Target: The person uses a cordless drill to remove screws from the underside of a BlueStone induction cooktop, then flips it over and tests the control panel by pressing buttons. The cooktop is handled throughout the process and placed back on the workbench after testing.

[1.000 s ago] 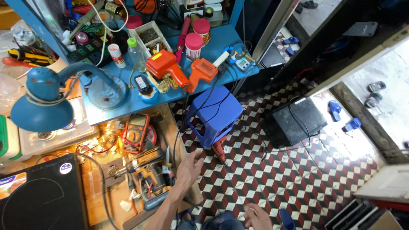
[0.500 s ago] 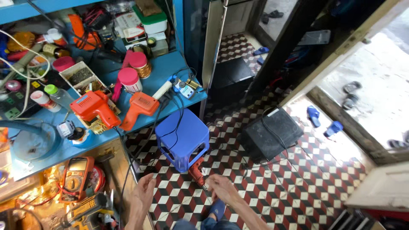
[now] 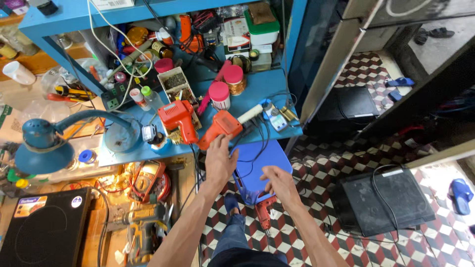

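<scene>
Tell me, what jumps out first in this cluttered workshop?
Two orange heat guns lie on the blue shelf, the left hand reaching toward one. Below, the right hand hovers over a blue stool on the checkered floor. A teal lamp hangs left.

The orange soldering gun (image 3: 217,127) and blue stool (image 3: 261,165) look like smooth, glossy plastic; the shelf (image 3: 247,101) is matt painted.
</scene>
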